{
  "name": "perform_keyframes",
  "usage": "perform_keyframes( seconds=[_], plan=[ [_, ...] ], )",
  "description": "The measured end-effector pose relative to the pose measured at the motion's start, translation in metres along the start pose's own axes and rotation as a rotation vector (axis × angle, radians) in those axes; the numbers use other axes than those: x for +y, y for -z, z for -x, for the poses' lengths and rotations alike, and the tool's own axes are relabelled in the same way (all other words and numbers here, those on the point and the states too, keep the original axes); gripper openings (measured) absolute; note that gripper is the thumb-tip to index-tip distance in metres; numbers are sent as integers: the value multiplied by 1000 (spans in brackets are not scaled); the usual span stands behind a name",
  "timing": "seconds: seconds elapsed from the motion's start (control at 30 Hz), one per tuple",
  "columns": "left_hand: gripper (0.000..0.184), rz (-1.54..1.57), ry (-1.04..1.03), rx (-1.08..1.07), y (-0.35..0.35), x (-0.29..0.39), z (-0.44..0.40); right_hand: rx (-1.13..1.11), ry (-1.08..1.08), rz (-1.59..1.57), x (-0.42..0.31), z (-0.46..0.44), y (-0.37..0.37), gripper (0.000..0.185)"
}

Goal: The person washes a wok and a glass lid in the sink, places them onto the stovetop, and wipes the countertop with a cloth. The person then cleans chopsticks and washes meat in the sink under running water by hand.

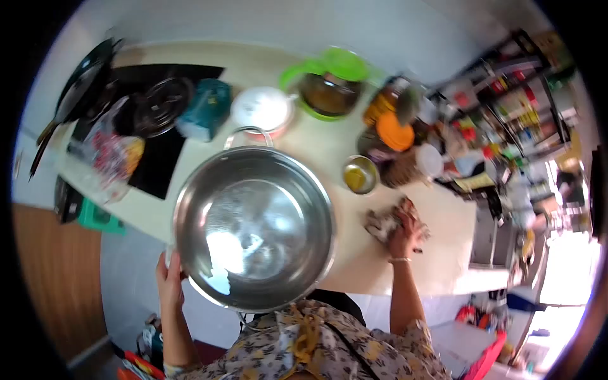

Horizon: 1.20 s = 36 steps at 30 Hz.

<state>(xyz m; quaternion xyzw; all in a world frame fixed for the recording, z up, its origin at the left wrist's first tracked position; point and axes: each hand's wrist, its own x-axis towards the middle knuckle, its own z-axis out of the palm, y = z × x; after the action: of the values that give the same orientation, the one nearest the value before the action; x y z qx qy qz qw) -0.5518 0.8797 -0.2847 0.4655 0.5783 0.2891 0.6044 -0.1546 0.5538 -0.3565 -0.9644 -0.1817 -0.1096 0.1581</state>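
Observation:
A large, wide stainless steel pot (253,221) with loop handles is at the middle of the view, its inside facing me. There is a wet-looking shine on its bottom. My left hand (170,278) grips the pot's rim at its lower left, fingers partly hidden behind the wall. On the counter to the right, my right hand (405,237) is closed over a crumpled brown and white cloth (380,225), pressing it to the surface. Just above that cloth stands a small metal cup (361,175) with something yellow inside.
Behind the pot are a white lidded container (261,109), a green-lidded glass pot (332,88) and a teal bag (206,107). Jars with an orange lid (394,131) crowd the right back, beside a shelf rack (506,95). Left lies a black cooktop (158,164) with plastic bags (114,155).

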Motion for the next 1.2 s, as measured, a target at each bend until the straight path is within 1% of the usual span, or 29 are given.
perform_keyframes(
  seconds=[0.03,0.1,0.13,0.2,0.23,0.3,0.33,0.4,0.43,0.5,0.53,0.57,0.63,0.7,0.73,0.77,0.83,0.87,0.9,0.97,1.0,1.03,1.1,1.13,1.17,1.2],
  plan=[
    [30,-9,3,-42,-6,-1,10,12,21,-151,-2,2,3,35],
    [29,11,-33,-37,-11,-3,22,20,-31,-325,4,6,-4,26],
    [29,6,-13,-62,-8,0,14,21,-49,-298,-6,10,2,26],
    [26,-80,-93,-125,-5,-7,6,26,-57,-311,-16,17,1,25],
    [26,-85,-94,-136,-4,-13,1,30,-67,-308,-24,22,4,25],
    [22,8,-236,-91,-2,-24,-12,46,6,-278,-39,29,7,27],
    [22,3,-238,-100,0,-24,-18,67,18,-269,-41,33,2,29],
    [24,-82,-364,-141,0,-21,-28,66,9,-259,-53,39,2,29],
    [24,-84,-364,-151,-5,-18,-30,62,10,-251,-59,41,2,29],
    [23,67,-376,-95,-15,-7,-32,69,7,-264,-69,44,2,29],
    [22,100,-355,-100,-15,-5,-36,67,11,-277,-73,45,1,29],
    [22,100,-356,-106,-14,-5,-41,66,15,-291,-78,44,1,29],
    [22,39,-362,-37,-8,-7,-52,68,25,-287,-87,41,2,29],
    [21,49,-380,-24,-2,-9,-62,24,65,-339,-91,37,2,28],
    [20,35,-399,-19,0,-7,-65,-17,82,-325,-90,34,-2,37],
    [20,22,-418,-14,1,-6,-69,-18,79,-325,-94,29,-3,37],
    [21,26,-425,-2,1,-5,-76,92,66,-347,-103,20,-8,51],
    [22,31,-432,9,3,-5,-80,109,60,-366,-103,13,-17,61],
    [22,25,-431,5,9,-7,-87,107,54,-366,-101,9,-24,61],
    [27,-42,-425,7,23,-14,-103,34,29,-264,-104,4,-31,59],
    [27,-51,-419,-4,26,-15,-104,19,28,-267,-107,2,-35,57],
    [30,-30,-405,18,26,-14,-103,11,21,-270,-114,2,-29,53],
    [37,18,-375,52,22,-14,-103,-80,57,-238,-121,8,-18,44],
    [46,-64,-395,-54,39,-22,-115,-89,96,-243,-121,14,-21,39],
    [50,-82,-372,-105,47,-23,-121,-94,128,-242,-118,21,-23,34],
    [48,-27,-329,-136,42,-16,-113,-119,158,-269,-117,27,-15,31]
  ],
)
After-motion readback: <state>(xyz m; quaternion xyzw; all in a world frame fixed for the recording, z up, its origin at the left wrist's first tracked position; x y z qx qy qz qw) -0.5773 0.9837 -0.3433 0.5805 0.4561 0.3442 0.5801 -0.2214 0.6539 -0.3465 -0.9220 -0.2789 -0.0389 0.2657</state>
